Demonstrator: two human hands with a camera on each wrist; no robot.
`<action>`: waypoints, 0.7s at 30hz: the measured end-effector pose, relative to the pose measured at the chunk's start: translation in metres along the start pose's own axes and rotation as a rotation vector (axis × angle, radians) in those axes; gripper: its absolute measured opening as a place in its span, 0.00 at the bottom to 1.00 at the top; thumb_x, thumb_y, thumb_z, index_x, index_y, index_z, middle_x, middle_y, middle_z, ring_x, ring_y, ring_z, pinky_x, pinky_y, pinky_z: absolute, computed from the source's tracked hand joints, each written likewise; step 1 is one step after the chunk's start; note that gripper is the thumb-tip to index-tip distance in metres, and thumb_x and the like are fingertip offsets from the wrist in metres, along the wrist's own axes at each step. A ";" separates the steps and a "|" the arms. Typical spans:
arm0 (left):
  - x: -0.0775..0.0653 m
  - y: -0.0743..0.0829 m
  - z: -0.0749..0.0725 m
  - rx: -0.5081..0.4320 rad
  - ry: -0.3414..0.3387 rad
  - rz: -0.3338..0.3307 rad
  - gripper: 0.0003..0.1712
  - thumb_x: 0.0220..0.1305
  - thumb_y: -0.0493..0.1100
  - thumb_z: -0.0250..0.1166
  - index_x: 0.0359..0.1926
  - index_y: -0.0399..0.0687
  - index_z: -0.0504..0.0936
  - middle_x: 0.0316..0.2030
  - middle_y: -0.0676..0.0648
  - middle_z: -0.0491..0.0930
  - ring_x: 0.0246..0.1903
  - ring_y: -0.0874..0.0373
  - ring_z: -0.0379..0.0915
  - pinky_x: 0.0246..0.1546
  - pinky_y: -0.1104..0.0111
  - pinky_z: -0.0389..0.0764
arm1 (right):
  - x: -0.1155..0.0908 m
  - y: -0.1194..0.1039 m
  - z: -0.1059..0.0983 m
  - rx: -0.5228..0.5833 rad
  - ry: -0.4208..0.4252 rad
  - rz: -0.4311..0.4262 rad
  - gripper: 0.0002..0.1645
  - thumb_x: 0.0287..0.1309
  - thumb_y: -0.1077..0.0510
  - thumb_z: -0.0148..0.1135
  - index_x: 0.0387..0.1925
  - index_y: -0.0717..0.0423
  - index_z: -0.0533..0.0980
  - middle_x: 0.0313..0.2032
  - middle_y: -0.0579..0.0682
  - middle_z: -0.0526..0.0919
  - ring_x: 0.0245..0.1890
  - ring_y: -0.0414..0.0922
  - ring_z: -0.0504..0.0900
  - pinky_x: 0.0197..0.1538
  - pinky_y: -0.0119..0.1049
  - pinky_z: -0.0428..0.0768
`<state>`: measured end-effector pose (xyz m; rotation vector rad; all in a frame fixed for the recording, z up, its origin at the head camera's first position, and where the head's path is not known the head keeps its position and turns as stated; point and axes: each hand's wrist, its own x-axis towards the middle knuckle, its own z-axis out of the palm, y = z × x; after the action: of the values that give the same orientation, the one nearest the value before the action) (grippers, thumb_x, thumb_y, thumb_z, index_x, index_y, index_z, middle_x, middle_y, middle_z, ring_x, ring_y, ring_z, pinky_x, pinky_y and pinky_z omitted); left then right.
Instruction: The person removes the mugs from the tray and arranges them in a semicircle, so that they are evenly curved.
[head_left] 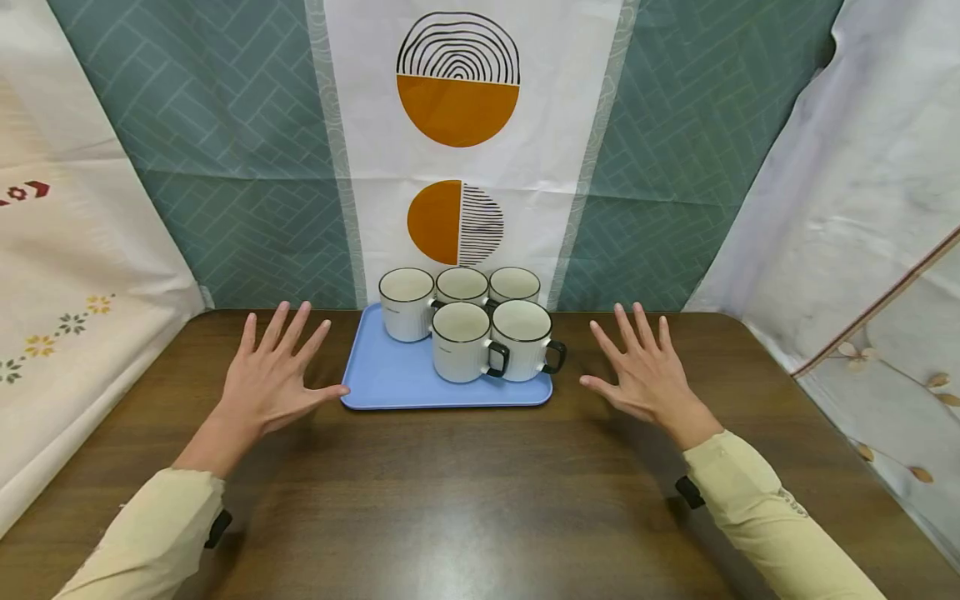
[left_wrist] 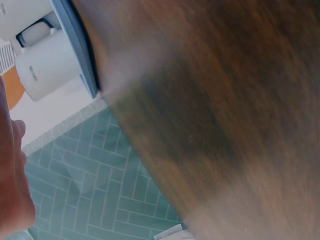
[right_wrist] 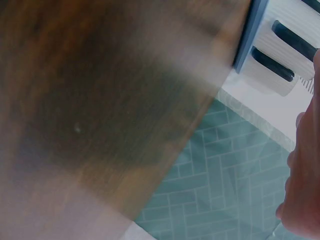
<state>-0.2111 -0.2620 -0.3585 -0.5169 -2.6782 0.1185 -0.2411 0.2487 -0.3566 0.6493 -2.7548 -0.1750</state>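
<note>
Five white mugs [head_left: 461,350] with dark rims stand upright on a blue tray [head_left: 390,375] at the far side of the desk [head_left: 465,483], three behind and two in front, as I see them through the head camera from my remote position. The left hand [head_left: 266,379] and the right hand [head_left: 645,371] flank the tray, fingers spread wide, neither with hold of anything; I cannot tell whether the left thumb, at the tray's near-left corner, touches it. For a sound first grasp, I would judge the front-right mug [head_left: 517,350] the most accessible: its black handle [head_left: 556,357] points outward toward the right hand, and a straight lift should avoid knocking its close neighbours. The mugs crowd the right and rear, so I expect any pull on the tray to need level support at both ends. Small dark lettering marks the back-left mug [head_left: 406,319], too fine to read; I can make out no brand.
</note>
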 end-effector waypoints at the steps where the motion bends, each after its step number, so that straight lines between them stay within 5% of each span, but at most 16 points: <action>1: 0.000 0.000 0.000 0.000 0.001 -0.001 0.58 0.53 0.82 0.47 0.70 0.44 0.64 0.72 0.36 0.50 0.71 0.39 0.38 0.68 0.43 0.32 | 0.001 0.000 0.000 -0.006 0.003 -0.004 0.49 0.61 0.25 0.43 0.73 0.51 0.57 0.72 0.66 0.48 0.72 0.63 0.40 0.67 0.65 0.40; 11: -0.002 0.000 -0.003 -0.041 -0.040 -0.040 0.55 0.57 0.78 0.48 0.72 0.43 0.61 0.72 0.35 0.49 0.71 0.38 0.38 0.67 0.41 0.36 | 0.005 -0.001 -0.001 0.016 -0.020 -0.021 0.50 0.62 0.26 0.43 0.74 0.52 0.56 0.72 0.67 0.47 0.72 0.62 0.39 0.68 0.65 0.39; 17: 0.003 0.011 -0.008 -0.321 -0.155 -0.244 0.45 0.69 0.60 0.53 0.71 0.30 0.54 0.70 0.26 0.48 0.65 0.27 0.48 0.58 0.35 0.58 | 0.001 -0.010 0.001 0.355 -0.050 0.029 0.44 0.68 0.36 0.46 0.73 0.61 0.55 0.71 0.69 0.49 0.72 0.64 0.43 0.68 0.64 0.43; 21: 0.011 0.015 -0.004 -0.512 -0.181 -0.332 0.40 0.69 0.47 0.56 0.69 0.24 0.53 0.67 0.21 0.51 0.62 0.24 0.51 0.57 0.35 0.59 | 0.004 -0.021 0.001 0.571 -0.037 0.078 0.39 0.72 0.41 0.44 0.72 0.63 0.55 0.70 0.66 0.55 0.70 0.62 0.51 0.67 0.62 0.50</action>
<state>-0.2135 -0.2438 -0.3530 -0.2010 -2.9242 -0.6573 -0.2361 0.2283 -0.3606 0.6684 -2.8605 0.6439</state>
